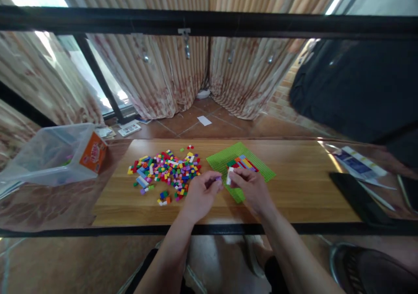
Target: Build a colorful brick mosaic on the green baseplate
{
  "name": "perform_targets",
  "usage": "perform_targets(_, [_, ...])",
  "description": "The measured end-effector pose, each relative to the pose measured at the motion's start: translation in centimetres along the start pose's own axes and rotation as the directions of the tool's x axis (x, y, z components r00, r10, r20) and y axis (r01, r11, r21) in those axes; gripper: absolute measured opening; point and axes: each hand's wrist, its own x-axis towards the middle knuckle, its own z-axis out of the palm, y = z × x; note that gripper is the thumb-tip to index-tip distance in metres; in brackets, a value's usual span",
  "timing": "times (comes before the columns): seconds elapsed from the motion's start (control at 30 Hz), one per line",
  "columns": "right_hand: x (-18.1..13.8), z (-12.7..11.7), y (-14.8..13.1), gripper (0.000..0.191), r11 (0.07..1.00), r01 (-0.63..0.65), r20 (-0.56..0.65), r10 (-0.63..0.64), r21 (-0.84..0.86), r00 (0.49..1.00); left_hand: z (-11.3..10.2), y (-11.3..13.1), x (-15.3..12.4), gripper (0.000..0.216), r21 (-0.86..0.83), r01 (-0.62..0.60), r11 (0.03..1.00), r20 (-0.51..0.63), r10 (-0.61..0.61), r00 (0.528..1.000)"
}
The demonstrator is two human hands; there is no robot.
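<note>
A green baseplate [261, 170] lies on the wooden table, with a small patch of coloured bricks [243, 162] built on it. My right hand [251, 189] rests over the plate's near corner and pinches a white brick [229, 175]. Beside it, my left hand [200, 194] is closed in a pinch on a small purple brick [217, 178]. The two hands nearly touch. A heap of several loose coloured bricks [166, 170] lies just left of my left hand.
A clear plastic bin [52, 155] with an orange label stands at the far left. Papers [357, 163] and a black flat object [355, 196] lie at the right. A black frame bar [209, 22] crosses overhead; curtains hang behind.
</note>
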Motion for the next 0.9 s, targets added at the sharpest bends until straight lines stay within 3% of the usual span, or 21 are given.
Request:
perform_targets(0.13, [0.2,-5.2,0.8,0.037,0.979,-0.143,-0.246,0.175,0.143,0.953,1.5,-0.2,0.8,0.018,0.096,0.016,0.995,-0.090,-0.008,0.996])
perform_targets(0.27, [0.0,-7.8,1.6,0.038,0.957,-0.232,-0.293,0.276,0.174,0.916,2.9,-0.6,1.5,0.024,0.184,0.015,0.983,-0.119,0.007,0.993])
perform_targets(0.43, [0.5,-7.3,2.0,0.029,0.954,-0.262,-0.304,0.294,0.144,0.906,4.2,-1.4,2.9,0.046,0.296,0.051,0.954,-0.102,-0.022,0.995])
perform_targets(0.6, [1.7,-7.0,2.2,0.023,0.951,-0.281,-0.335,0.308,0.126,0.891,4.3,-2.3,4.8,0.064,0.288,0.127,0.949,-0.054,-0.116,0.992])
perform_targets(0.77, [1.9,-7.5,2.2,0.025,0.954,-0.278,-0.352,0.298,0.108,0.887,4.4,-3.0,4.9,0.054,0.245,0.112,0.963,-0.054,-0.101,0.993])
perform_targets(0.9, [1.6,-7.4,2.2,0.030,0.983,-0.181,-0.289,0.183,0.036,0.939,4.4,-3.2,4.1,0.038,0.243,0.081,0.967,-0.104,-0.057,0.993])
